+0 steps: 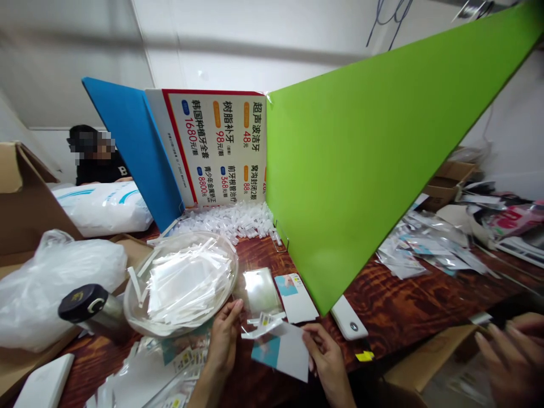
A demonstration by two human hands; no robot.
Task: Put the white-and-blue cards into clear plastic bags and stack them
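Note:
A printed card [293,354], white with a teal picture, is pinched along its right edge in my right hand [325,354]. My left hand [225,334] has its thumb and fingertips pressed together beside the basin; whatever they hold is too thin or too hidden to make out. Small clear packets with yellow labels [267,321] lie at the card's top edge. Just behind are a stack of clear sleeves [260,290] and a pile of similar cards [296,297]. Filled sleeves [148,374] are heaped by my left forearm.
A round basin [232,272] holds white strips. Behind it lie many small white tubes [229,220] before blue and green boards [340,158]. A dark-lidded flask [91,309] and white power bank [348,318] flank the work. Another person's hand [512,357] is at right; someone sits behind left.

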